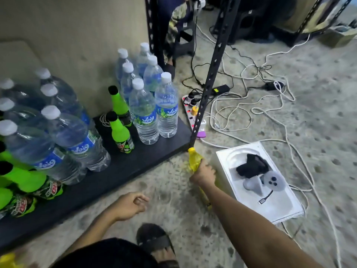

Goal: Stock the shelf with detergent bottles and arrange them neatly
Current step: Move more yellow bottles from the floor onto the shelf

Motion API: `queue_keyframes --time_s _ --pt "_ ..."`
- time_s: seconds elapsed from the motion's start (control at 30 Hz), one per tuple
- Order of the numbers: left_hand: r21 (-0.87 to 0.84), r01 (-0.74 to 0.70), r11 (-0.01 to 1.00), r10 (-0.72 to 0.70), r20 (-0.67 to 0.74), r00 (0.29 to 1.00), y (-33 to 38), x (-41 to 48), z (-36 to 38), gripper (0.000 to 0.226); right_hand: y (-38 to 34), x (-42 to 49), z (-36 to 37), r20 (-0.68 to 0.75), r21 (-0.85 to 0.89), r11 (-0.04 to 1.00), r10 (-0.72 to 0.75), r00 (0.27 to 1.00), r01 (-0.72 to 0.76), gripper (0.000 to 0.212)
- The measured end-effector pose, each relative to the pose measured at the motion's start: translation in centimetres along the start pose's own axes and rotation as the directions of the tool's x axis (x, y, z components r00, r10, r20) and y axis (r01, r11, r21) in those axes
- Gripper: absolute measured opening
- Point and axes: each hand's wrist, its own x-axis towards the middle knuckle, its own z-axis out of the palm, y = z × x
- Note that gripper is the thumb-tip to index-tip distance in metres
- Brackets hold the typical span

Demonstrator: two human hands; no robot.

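Observation:
My right hand grips a yellow detergent bottle by its body, its yellow cap pointing up near the front right corner of the black bottom shelf. My left hand hovers over the floor in front of the shelf, fingers loosely curled around nothing. On the shelf stand clear water bottles, larger water bottles and green soda bottles. Another yellow item shows blurred at the bottom left corner.
A black perforated shelf post rises at the shelf's right corner. Behind it lie a power strip and tangled cables. A white box holding a controller sits on the floor to the right. My sandalled foot is below.

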Motion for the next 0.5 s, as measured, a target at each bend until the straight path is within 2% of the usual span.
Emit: queue_keyframes --time_s 0.1,0.2,0.3,0.4,0.5 --pt "-0.04 0.045 0.998 -0.046 -0.011 0.999 -2.0 1.1 0.6 0.027 0.1 2.2 1.1 -0.047 0.006 0.999 0.041 0.998 -0.041 0.087" --pt "-0.051 0.085 0.995 -0.085 0.0 0.996 -4.1 1.2 0.5 0.024 0.4 3.6 1.9 -0.099 0.028 0.997 0.076 0.992 -0.074 0.069" --pt "-0.049 0.075 0.996 -0.077 -0.033 0.996 -6.4 0.6 -0.3 0.021 0.1 3.9 2.1 -0.075 0.023 0.998 0.055 0.996 -0.053 0.057" --pt "-0.053 0.058 0.997 -0.061 -0.062 0.996 -8.3 -0.5 -2.1 0.026 -0.4 2.8 2.8 -0.044 -0.049 0.998 -0.049 0.998 0.047 0.056" --pt "-0.083 0.077 0.994 -0.085 -0.095 0.992 -10.1 -3.1 -4.2 0.031 -1.3 0.0 4.2 0.009 -0.145 0.963 -0.227 0.974 0.226 0.061"
